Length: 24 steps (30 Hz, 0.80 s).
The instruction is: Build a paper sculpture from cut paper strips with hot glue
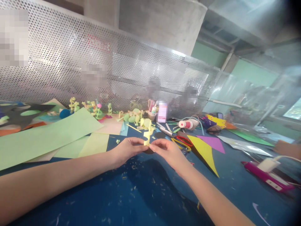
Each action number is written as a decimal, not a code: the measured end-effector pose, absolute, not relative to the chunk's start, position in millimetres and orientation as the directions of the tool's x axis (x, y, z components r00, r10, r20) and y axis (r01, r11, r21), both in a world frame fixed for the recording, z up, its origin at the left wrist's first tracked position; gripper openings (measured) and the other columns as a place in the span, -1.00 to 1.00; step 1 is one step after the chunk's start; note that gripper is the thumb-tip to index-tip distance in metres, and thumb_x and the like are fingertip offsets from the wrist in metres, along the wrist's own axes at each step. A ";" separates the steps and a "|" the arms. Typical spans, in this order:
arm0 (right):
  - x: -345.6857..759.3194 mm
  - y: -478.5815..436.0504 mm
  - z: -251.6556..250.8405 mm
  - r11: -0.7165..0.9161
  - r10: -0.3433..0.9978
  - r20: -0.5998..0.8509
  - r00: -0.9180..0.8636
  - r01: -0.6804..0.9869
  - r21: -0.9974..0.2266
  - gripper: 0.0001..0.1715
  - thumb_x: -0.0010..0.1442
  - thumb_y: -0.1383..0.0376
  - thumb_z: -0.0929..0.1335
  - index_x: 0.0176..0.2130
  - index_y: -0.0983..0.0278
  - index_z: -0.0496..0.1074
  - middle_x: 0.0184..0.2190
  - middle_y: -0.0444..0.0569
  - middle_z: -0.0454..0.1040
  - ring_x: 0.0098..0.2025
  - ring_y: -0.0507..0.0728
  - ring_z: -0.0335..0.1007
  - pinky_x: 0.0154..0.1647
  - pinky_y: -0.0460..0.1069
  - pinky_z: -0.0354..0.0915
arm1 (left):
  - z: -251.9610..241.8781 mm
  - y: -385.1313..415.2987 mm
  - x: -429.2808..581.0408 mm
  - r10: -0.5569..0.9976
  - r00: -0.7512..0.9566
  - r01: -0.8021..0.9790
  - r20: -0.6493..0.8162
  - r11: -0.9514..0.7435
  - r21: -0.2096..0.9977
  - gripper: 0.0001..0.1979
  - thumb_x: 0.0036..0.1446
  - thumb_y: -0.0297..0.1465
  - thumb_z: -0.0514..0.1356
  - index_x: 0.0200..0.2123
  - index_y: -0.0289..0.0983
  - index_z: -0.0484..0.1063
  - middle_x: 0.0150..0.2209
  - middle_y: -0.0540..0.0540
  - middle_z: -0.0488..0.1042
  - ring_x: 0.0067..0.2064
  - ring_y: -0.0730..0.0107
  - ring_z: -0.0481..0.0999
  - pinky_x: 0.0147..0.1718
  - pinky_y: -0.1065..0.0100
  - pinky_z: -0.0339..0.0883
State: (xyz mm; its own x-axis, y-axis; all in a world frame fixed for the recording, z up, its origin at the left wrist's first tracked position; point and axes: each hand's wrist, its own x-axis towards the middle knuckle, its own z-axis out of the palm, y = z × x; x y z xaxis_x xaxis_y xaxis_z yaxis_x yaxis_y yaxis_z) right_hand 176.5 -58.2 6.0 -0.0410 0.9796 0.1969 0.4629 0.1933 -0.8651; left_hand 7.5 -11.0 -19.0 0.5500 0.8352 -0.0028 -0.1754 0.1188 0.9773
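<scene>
A small pale-yellow curled strip, paper or foam by its look, stands upright between my hands above the blue table. My left hand pinches its lower end from the left, fingers closed. From the right, the closed thumb and fingers of my right hand meet at the same lower end. Just under the fingertips shows a dark round piece; whether it is joined to the strip I cannot tell. Red-handled scissors lie just beyond my right hand.
Light green sheets cover the left side. Behind stand several small curled yellow figures and green leaf-like pieces. To the right are a yellow sheet, a red-and-white bottle and a magenta power strip. Perforated metal panel borders the back.
</scene>
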 end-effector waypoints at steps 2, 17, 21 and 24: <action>185.6 -62.9 15.1 0.194 0.979 0.196 -0.049 0.504 -0.841 -0.64 0.09 0.03 0.27 -0.28 0.25 0.40 -0.36 -0.05 0.51 -0.35 0.09 0.42 -0.33 -0.04 0.30 | -19.8 -9.4 7.3 0.829 0.558 -0.180 -0.024 0.150 0.972 -0.78 -0.19 -0.35 0.35 -0.40 -0.28 0.50 -0.36 -0.04 0.57 -0.23 0.37 0.52 -0.10 0.35 0.27; 274.1 -118.2 -38.6 -0.095 0.951 0.294 0.099 0.995 -0.025 -0.53 0.13 0.04 0.22 -0.09 0.28 0.34 -0.25 0.13 0.43 -0.19 0.28 0.38 -0.19 0.12 0.28 | -20.8 -4.3 7.6 0.823 0.565 -0.223 -0.058 0.220 0.950 -0.85 -0.17 -0.44 0.35 -0.44 -0.28 0.49 -0.37 0.03 0.57 -0.24 0.47 0.52 -0.08 0.43 0.24; 264.2 -120.9 -38.4 -0.087 0.903 0.424 0.073 0.996 0.014 -0.58 0.17 0.13 0.17 -0.11 0.35 0.34 -0.26 0.18 0.41 -0.20 0.29 0.39 -0.21 0.13 0.29 | -20.6 -5.4 7.0 0.830 0.552 -0.205 -0.077 0.225 0.953 -0.84 -0.19 -0.43 0.36 -0.46 -0.27 0.48 -0.39 0.04 0.56 -0.24 0.47 0.51 -0.09 0.43 0.24; 255.5 -131.2 -25.6 -0.044 0.884 0.456 0.102 0.990 -0.135 -0.53 0.20 0.09 0.11 -0.11 0.33 0.33 -0.23 0.19 0.43 -0.20 0.29 0.42 -0.23 0.12 0.32 | -20.4 -5.9 6.0 0.824 0.563 -0.214 -0.068 0.224 0.951 -0.84 -0.18 -0.42 0.36 -0.45 -0.27 0.48 -0.37 0.03 0.56 -0.22 0.46 0.51 -0.08 0.43 0.24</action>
State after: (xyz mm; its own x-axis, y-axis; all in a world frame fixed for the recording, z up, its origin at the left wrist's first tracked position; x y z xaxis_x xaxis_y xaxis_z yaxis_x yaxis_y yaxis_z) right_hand 255.5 -131.2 -25.6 0.1020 0.8839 0.4564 0.9898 -0.0444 -0.1351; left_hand 6.0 -5.9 -20.4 0.5630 0.8237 -0.0677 -0.2139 0.2243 0.9508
